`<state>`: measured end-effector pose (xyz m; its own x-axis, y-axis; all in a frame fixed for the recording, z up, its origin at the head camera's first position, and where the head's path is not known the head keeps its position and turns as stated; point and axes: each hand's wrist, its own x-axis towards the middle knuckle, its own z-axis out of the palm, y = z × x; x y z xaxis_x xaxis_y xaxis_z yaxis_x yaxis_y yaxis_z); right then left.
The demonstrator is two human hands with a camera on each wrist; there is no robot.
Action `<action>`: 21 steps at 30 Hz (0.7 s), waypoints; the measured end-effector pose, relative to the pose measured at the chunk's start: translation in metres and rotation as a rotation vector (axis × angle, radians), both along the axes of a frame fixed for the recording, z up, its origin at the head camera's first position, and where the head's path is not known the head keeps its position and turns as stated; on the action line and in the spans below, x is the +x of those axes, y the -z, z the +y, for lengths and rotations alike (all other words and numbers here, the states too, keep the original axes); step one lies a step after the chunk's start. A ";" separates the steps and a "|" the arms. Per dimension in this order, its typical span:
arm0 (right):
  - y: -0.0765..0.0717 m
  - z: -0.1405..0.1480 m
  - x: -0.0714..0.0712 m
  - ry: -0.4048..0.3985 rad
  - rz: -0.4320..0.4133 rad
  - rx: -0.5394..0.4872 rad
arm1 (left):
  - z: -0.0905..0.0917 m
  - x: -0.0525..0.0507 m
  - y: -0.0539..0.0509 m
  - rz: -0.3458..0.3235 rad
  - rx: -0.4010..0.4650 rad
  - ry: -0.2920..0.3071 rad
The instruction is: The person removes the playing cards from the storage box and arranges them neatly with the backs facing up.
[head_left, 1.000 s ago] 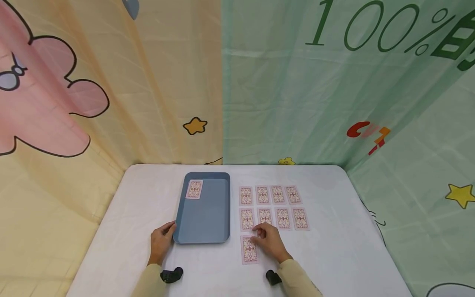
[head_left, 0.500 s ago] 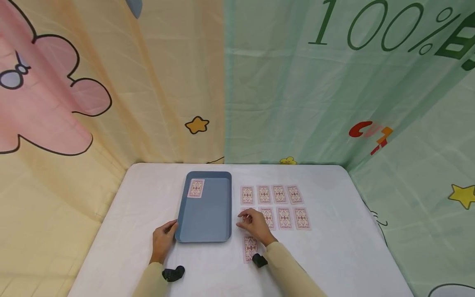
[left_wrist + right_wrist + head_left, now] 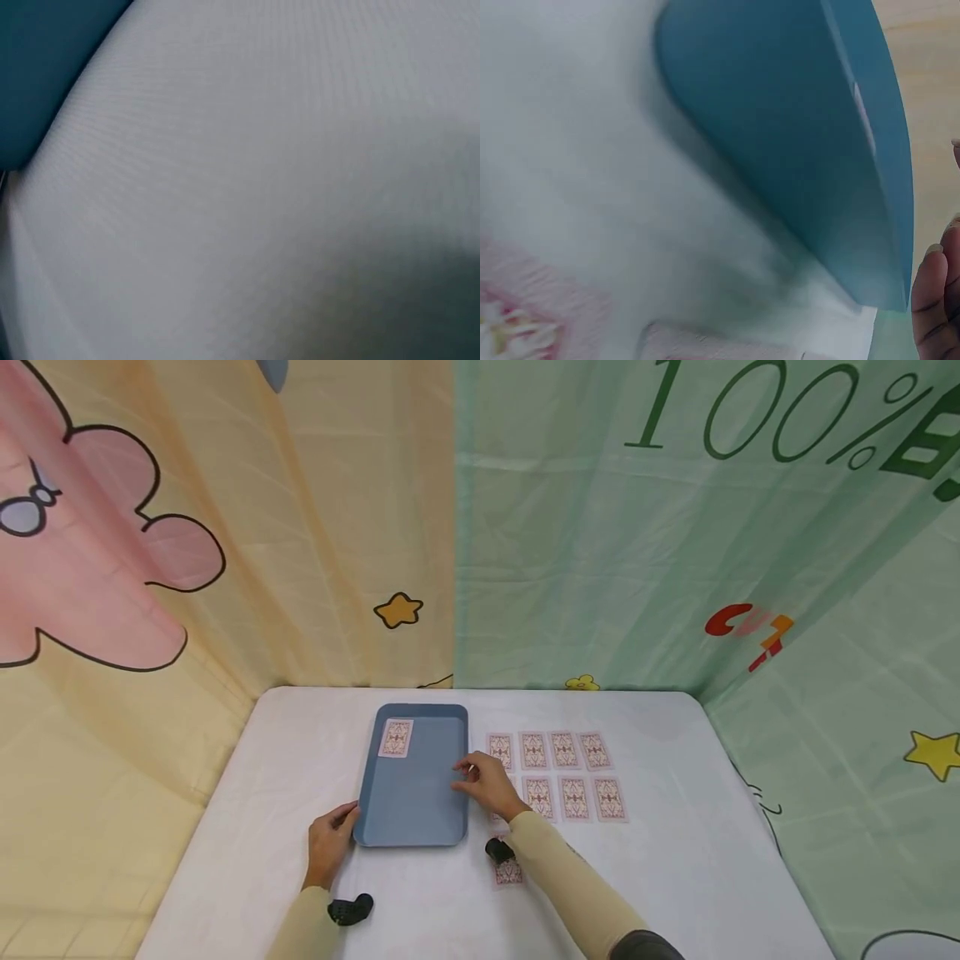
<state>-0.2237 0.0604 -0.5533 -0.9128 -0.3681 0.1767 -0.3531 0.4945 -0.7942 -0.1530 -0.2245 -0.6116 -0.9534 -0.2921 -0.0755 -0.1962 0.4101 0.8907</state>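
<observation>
My left hand (image 3: 329, 846) holds the near left corner of the blue tray (image 3: 411, 837) by its rim. A playing card (image 3: 396, 738) lies back up inside the tray, at its far left. My right hand (image 3: 487, 783) is over the tray's right rim, thumb and index finger apart with nothing visible between them. In the right wrist view its fingers (image 3: 930, 300) show at the right edge beside the tray wall (image 3: 772, 127). To the right of the tray, playing cards (image 3: 574, 799) lie back up in rows. The right hand and forearm partly cover the leftmost ones.
A white cloth (image 3: 675, 860) covers the table. One card (image 3: 509, 873) of the nearest row shows beneath the right wrist's black camera (image 3: 498, 850). Printed curtains (image 3: 585, 568) hang behind the table and at both sides.
My right hand has moved from the nearest card forward and left, past the second row, to the tray's right rim. That card stays on the table. The left hand has stayed at the tray.
</observation>
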 end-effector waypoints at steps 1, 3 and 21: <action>-0.001 -0.003 -0.003 0.002 -0.003 0.000 | 0.000 0.000 0.000 -0.006 0.002 0.000; -0.005 -0.011 -0.008 0.012 -0.013 0.002 | -0.001 0.000 0.000 -0.015 0.005 0.001; -0.002 -0.059 -0.043 0.100 -0.205 -0.062 | 0.001 -0.001 -0.001 0.023 -0.025 -0.033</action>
